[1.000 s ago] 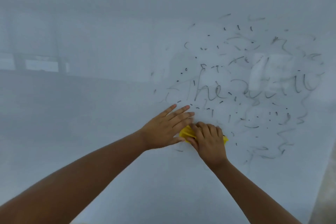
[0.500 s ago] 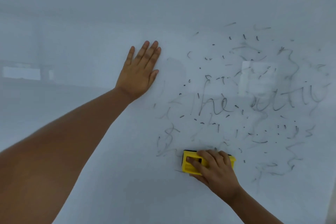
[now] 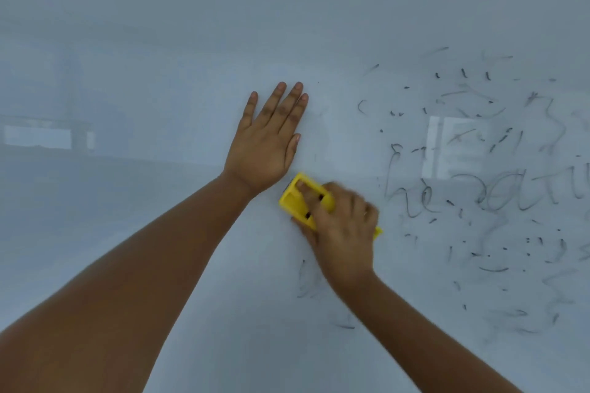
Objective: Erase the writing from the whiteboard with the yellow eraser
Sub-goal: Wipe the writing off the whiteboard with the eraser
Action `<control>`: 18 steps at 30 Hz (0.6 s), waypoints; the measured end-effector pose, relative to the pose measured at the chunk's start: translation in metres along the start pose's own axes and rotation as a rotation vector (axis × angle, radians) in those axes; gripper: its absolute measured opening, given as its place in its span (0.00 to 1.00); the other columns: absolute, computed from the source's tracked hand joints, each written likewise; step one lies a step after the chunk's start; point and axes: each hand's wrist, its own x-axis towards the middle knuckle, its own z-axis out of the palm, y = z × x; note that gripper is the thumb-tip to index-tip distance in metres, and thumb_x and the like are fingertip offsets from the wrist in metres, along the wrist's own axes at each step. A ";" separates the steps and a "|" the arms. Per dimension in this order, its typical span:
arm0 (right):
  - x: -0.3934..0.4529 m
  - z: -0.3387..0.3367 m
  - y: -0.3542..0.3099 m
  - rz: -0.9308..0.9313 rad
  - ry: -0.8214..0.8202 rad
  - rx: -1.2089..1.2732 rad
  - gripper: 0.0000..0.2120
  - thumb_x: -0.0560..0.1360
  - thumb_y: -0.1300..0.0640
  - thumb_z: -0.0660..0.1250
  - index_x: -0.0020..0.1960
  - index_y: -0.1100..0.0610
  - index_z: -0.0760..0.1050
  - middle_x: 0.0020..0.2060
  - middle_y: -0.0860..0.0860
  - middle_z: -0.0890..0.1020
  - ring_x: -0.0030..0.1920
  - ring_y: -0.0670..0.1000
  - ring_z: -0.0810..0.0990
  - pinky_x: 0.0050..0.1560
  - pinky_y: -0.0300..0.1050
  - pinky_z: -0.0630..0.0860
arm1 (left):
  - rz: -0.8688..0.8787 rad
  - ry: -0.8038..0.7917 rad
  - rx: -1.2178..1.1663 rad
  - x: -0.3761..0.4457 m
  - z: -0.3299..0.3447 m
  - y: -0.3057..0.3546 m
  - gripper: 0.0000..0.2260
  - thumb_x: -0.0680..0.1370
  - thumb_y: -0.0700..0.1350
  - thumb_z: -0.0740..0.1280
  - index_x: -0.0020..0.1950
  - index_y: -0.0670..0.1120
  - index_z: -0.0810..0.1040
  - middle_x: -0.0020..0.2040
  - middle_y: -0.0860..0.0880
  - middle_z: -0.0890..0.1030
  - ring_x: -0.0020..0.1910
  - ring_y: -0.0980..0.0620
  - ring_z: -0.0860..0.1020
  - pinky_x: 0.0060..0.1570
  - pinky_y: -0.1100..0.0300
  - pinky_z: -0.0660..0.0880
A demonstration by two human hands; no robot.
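Eraser (image 3: 298, 201) moved up beside flat left hand (image 3: 266, 150), right hand (image 3: 343, 226) fingers grasping it

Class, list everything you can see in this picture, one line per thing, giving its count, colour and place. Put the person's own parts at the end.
whiteboard: one, pale grey-white and glossy, fills nearly the whole view.
writing: many dark grey strokes and specks, partly smeared, on the right half of the board; a few faint smudges lower centre.
yellow eraser: one, yellow, tilted, pressed to the board at centre, just below the left hand's wrist.
reflections: pale bright patches on the board, one at far left, one behind the writing.
left hand: one, flat on the board, fingers up, left of the writing.
right hand: one, blurred, gripping the eraser.
forearms: two, bare, reaching in from the bottom edge.
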 end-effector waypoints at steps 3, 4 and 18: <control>-0.058 0.001 -0.014 -0.251 -0.064 0.027 0.24 0.69 0.49 0.72 0.63 0.44 0.70 0.54 0.53 0.71 0.47 0.56 0.70 0.45 0.53 0.64 | 0.008 -0.019 0.002 0.001 -0.001 -0.001 0.24 0.81 0.48 0.47 0.76 0.44 0.53 0.77 0.46 0.57 0.75 0.48 0.52 0.72 0.45 0.47; -0.071 -0.001 -0.007 -0.297 -0.080 0.031 0.24 0.69 0.48 0.71 0.63 0.44 0.70 0.54 0.52 0.70 0.48 0.56 0.70 0.45 0.53 0.64 | 0.010 -0.023 0.001 0.001 -0.001 0.000 0.24 0.81 0.48 0.47 0.76 0.44 0.52 0.77 0.46 0.56 0.75 0.48 0.52 0.73 0.45 0.47; -0.050 -0.004 -0.019 0.032 -0.064 0.065 0.19 0.71 0.47 0.68 0.61 0.45 0.74 0.53 0.54 0.78 0.46 0.57 0.71 0.45 0.52 0.66 | 0.015 0.013 -0.007 -0.001 0.000 -0.001 0.23 0.81 0.47 0.48 0.76 0.43 0.54 0.76 0.45 0.57 0.75 0.47 0.53 0.72 0.44 0.48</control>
